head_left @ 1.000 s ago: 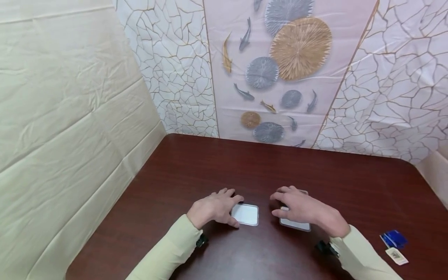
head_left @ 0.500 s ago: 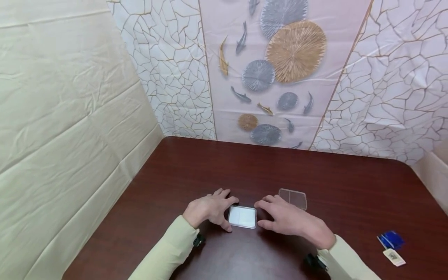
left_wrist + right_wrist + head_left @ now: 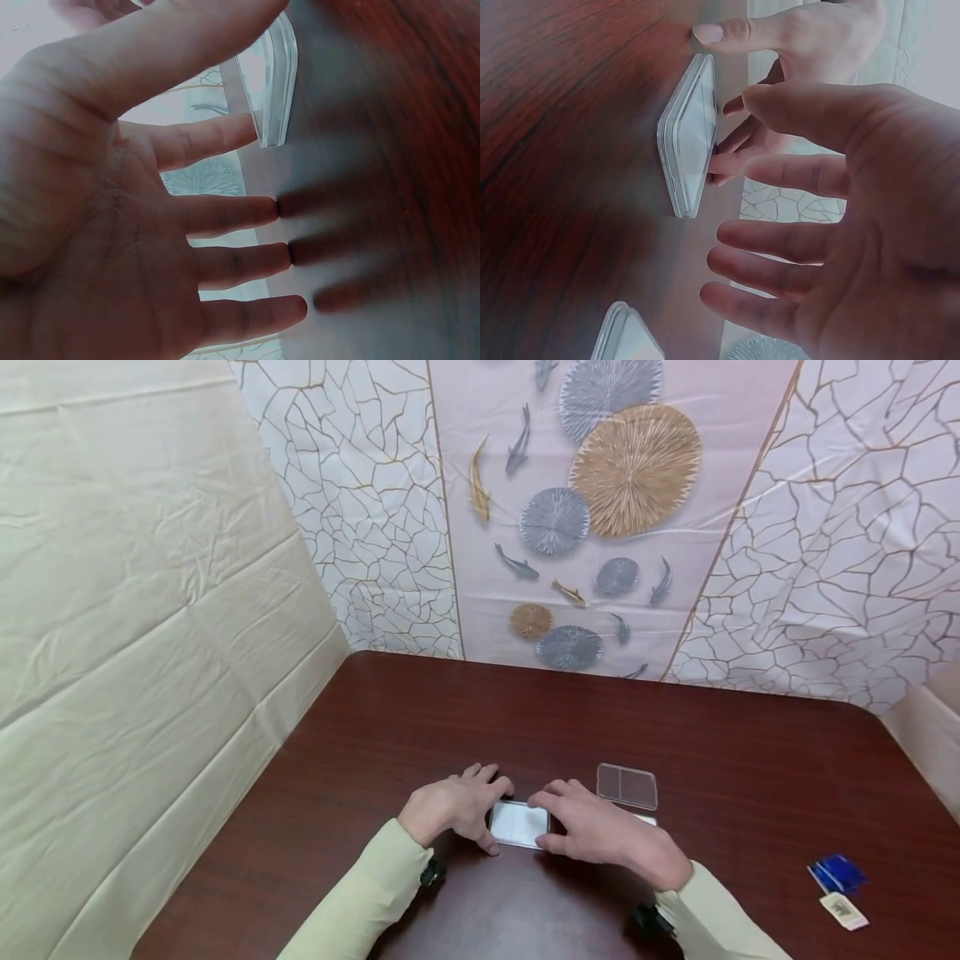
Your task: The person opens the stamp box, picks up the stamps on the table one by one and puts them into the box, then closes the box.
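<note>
A flat, clear plastic case [image 3: 517,823] with a white inside lies on the table between both hands. My left hand [image 3: 453,808] is at its left end, thumb and index finger spread at two corners, other fingers resting straight on the tabletop. In the left wrist view the index fingertip [image 3: 244,129] meets the case's edge. My right hand [image 3: 588,827] reaches over the case's right end in the head view, index finger overlapping its top. Its fingers [image 3: 772,238] extend loosely in the right wrist view, around nothing. A second, similar case [image 3: 628,341] is mostly hidden behind that hand in the head view.
A clear, divided plastic lid or tray [image 3: 627,787] lies beyond the right hand. Blue packets [image 3: 838,872] and a small pale card [image 3: 843,911] lie at the right of the dark wooden table [image 3: 450,718]. Patterned cloth [image 3: 390,527] hangs behind it.
My right hand has moved left, from over the second case to the right end of the first, uncovering the clear divided piece. My left hand has stayed at the first case's left end.
</note>
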A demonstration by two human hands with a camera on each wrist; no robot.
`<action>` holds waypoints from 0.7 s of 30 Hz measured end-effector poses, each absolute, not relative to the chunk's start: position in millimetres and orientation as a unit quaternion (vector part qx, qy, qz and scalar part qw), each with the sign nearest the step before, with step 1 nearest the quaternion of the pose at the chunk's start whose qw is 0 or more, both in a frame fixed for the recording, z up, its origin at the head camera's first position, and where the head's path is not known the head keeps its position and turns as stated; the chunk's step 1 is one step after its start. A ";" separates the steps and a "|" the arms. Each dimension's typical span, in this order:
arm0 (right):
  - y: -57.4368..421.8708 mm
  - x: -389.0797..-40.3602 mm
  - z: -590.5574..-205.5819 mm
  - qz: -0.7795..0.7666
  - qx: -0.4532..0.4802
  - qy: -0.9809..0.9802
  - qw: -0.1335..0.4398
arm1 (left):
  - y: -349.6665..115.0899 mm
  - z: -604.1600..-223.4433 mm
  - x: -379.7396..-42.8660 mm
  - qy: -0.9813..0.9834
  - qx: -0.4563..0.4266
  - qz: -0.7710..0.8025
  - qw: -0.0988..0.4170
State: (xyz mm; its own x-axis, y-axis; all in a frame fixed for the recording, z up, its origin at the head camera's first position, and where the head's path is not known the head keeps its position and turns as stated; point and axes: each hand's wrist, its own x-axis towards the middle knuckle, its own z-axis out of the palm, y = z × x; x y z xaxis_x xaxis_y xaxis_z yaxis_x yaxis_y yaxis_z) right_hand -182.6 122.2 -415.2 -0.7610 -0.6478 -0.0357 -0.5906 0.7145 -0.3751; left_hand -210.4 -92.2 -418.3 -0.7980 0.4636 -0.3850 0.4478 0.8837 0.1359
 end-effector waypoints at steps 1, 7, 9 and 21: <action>121.1 -183.1 -415.9 -0.173 -0.333 0.923 0.083 | -92.4 -418.7 -210.5 0.948 0.240 0.020 0.208; 114.2 -185.8 -420.1 -0.183 -0.329 0.921 0.096 | -94.7 -420.4 -211.2 0.947 0.242 0.019 0.209; 111.7 -186.2 -421.7 -0.184 -0.332 0.920 0.097 | -95.5 -420.8 -211.5 0.948 0.241 0.017 0.208; 102.6 -192.4 -430.1 -0.188 -0.322 0.922 0.103 | -95.4 -420.2 -212.9 0.948 0.241 0.017 0.209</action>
State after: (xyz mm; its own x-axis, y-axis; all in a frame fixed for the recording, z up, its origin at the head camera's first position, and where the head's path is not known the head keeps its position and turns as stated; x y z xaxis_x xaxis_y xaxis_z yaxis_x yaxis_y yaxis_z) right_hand -192.4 102.6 -430.1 -0.7715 -0.6324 -0.0697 -0.5547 0.7222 -0.4132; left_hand -212.9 -95.4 -420.2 -0.7964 0.4640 -0.3878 0.4500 0.8831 0.1325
